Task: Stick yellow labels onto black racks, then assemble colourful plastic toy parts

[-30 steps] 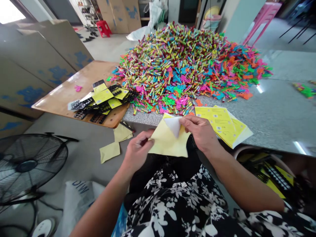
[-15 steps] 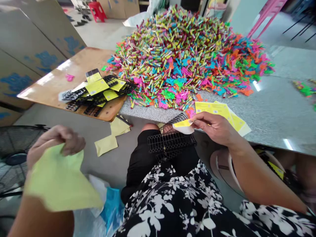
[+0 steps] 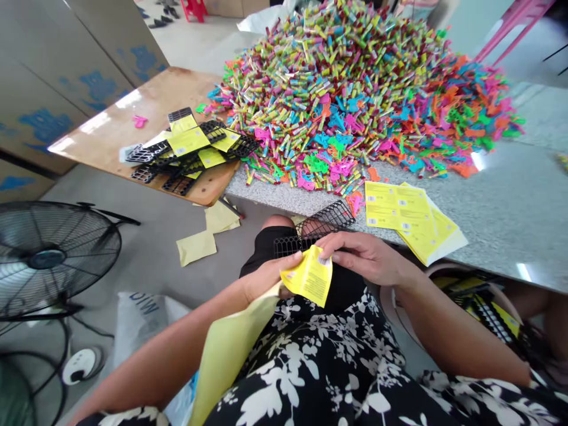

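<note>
- The left arm reaches in from the lower left, forearm slanting up toward the middle, and the left hand (image 3: 268, 277) is over the lap.
- Its thumb lies along the left edge of a small yellow label (image 3: 313, 279), gripping it; the other fingers are mostly hidden beneath.
- A pale yellow paper (image 3: 235, 340) hangs from under this hand, trailing down along the inner side of the left forearm.
- The right arm comes from the lower right, elbow bent, with the right hand (image 3: 370, 258) turned inward, its back facing up.
- Its forefinger and thumb are closed together on the label's upper right corner; the remaining fingers curl behind.
- The label is between the two hands, above the lap, printed side up and slightly bent.
- Just beyond the hands, a black grid (image 3: 326, 222) rests over the knees, beside the counter (image 3: 501, 195).
- On the counter, near the right hand, lie overlapping yellow sheets (image 3: 399, 214).
- Farther back rises a large heap (image 3: 337, 100) of small, many-coloured plastic pieces.
</note>
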### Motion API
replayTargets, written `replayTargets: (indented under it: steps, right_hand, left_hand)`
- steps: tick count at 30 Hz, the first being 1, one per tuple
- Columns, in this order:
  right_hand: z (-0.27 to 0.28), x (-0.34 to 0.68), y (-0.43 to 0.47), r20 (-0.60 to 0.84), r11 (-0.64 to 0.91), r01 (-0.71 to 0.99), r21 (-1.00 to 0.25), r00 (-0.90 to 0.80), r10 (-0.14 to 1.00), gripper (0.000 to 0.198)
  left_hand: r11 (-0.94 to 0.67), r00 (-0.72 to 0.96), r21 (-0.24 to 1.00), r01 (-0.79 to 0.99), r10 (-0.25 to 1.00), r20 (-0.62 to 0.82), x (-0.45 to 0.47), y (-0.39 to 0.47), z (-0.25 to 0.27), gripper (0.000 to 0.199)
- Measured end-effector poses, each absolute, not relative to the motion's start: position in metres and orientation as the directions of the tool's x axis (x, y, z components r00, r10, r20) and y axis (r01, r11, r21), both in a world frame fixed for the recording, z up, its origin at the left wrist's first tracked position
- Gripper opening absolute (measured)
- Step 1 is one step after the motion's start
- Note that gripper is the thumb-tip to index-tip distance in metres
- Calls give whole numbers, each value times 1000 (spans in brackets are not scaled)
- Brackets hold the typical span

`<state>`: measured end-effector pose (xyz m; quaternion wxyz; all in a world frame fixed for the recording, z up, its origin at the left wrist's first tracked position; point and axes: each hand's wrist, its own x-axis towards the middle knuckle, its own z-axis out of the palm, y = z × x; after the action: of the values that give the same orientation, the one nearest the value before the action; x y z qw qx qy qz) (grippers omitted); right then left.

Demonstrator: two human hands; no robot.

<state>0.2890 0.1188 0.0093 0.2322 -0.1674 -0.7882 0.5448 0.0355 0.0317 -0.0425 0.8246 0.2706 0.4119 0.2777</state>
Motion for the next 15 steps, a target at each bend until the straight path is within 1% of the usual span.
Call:
replayTargets:
  steps: [1,3,5,6,8,10,12,13,15]
  right_hand:
    - [8,290,118,170,323,6,-946,-840,515,18]
    - [6,294,118,132,267,12,-964,-848,514,17]
    - [5,299,119,67,213,57,-975,-844,532,17]
    - [4,302,120,17,188,104,-977,-834,552,17]
    - [2,305,121,-112,119,223,-967,-799,590,18]
    - [-2,305,123,-255,-11,308,-951,-769,586,21]
    - [-8,302,123,-370,-185,323,-928,-740,562,28]
    - [-12,300,123,-408,-262,313,-913,-712,571,34]
    - [-22,295,121,-445,-345,283,-895,-625,641,45]
  left_hand:
    - [709,481,637,-302,690,-541,39,31,-44,58]
    - [724,473,587,-363,686,-553,41,31,-46,53]
    - [712,429,596,-371,701,-570,39,33,-46,49]
    - [704,401,620,-346,708,-581,36,35,-45,47]
    - [673,334,705,-224,733,-593,28,39,-44,46]
    - [604,253,796,-23,774,-580,21,42,-42,45]
    - [517,172,840,163,824,-540,17,45,-40,44]
    - [486,138,844,225,842,-522,17,46,-39,44]
    - [460,91,836,299,858,-505,18,49,-37,43]
